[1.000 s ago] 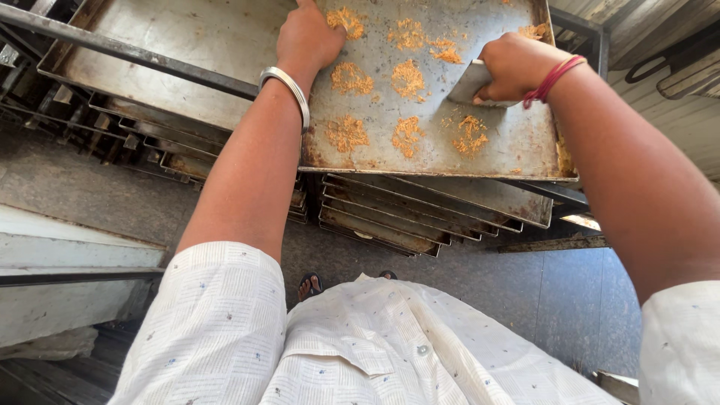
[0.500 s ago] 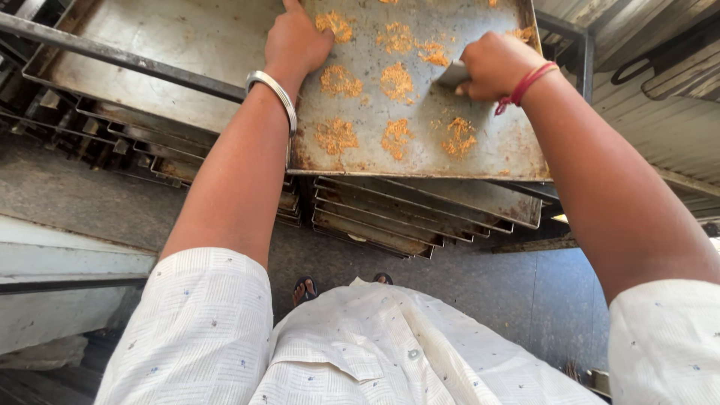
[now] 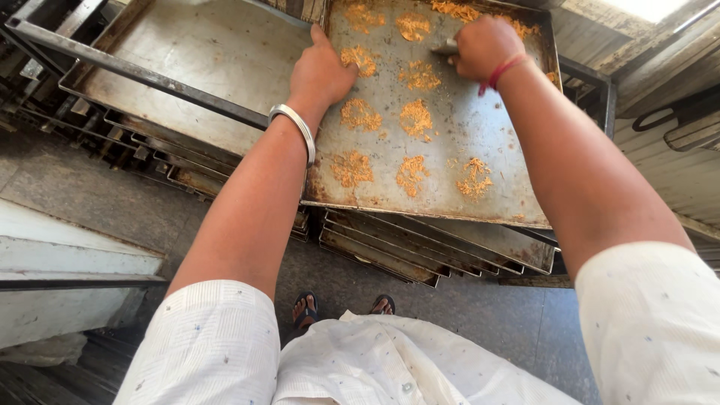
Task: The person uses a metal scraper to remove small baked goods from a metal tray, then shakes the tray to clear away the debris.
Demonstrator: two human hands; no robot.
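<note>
A worn metal baking tray (image 3: 487, 180) lies on top of a stack of trays and carries several patches of orange crumbs (image 3: 415, 118). My left hand (image 3: 321, 71), with a metal bangle on the wrist, presses flat on the tray's left side beside a crumb patch. My right hand (image 3: 485, 46), a red thread around its wrist, is closed on a flat metal scraper (image 3: 444, 48) whose blade rests on the tray near the far end.
A second bare metal tray (image 3: 187, 60) lies to the left with a metal bar (image 3: 135, 73) across it. More trays are stacked underneath (image 3: 420, 251). Grey floor and my sandalled feet (image 3: 341, 307) show below. A pale ledge (image 3: 67, 262) sits at the left.
My right hand with the scraper has moved toward the tray's far end. My left hand stays pressed on the tray. The view has drawn nearer to the tray.
</note>
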